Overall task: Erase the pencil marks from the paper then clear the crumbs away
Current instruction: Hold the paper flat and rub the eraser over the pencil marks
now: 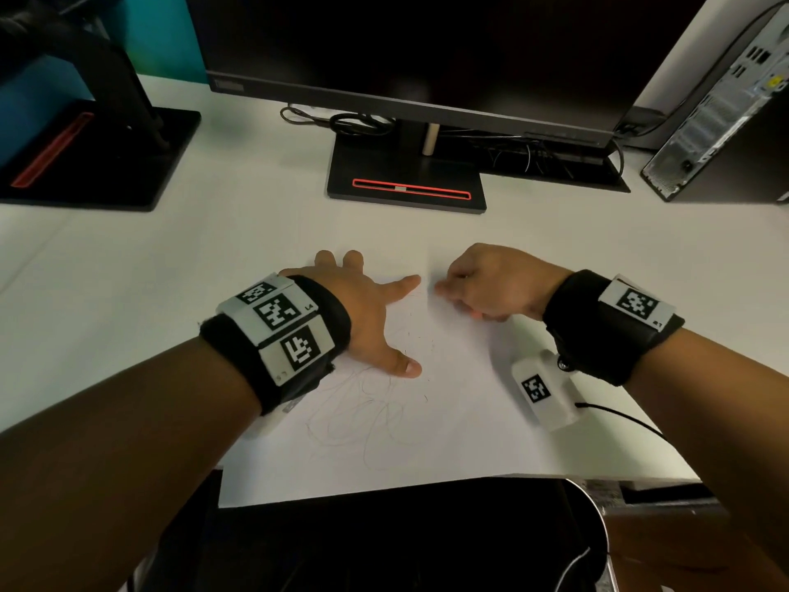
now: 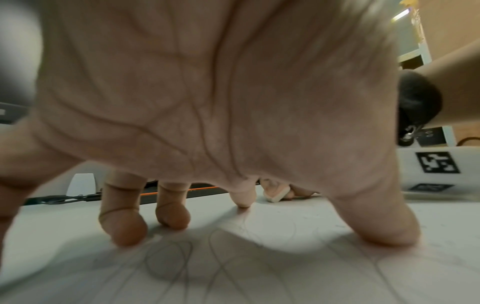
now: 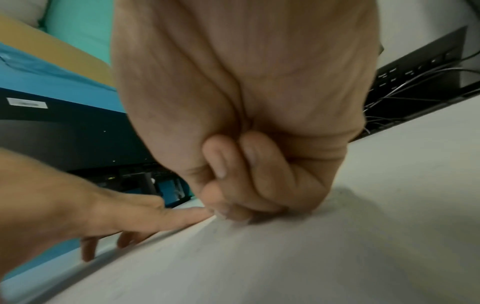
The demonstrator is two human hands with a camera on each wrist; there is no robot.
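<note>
Head view: paper (image 1: pixel 448 429) overhangs the desk's (image 1: pixel 170 258) near edge, scribbles (image 1: pixel 363 414) at its near left. Left hand (image 1: pixel 363 314) presses it, fingers spread wide. Right hand (image 1: pixel 491 284) curls at the far edge. Beyond stands a monitor base (image 1: pixel 405 181). Only the left wrist view shows the eraser (image 2: pixel 276 194) pinched.

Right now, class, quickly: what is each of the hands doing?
Left hand: open, fingers spread, pressing the paper flat.
Right hand: closed, pinching a white eraser against the paper.
</note>
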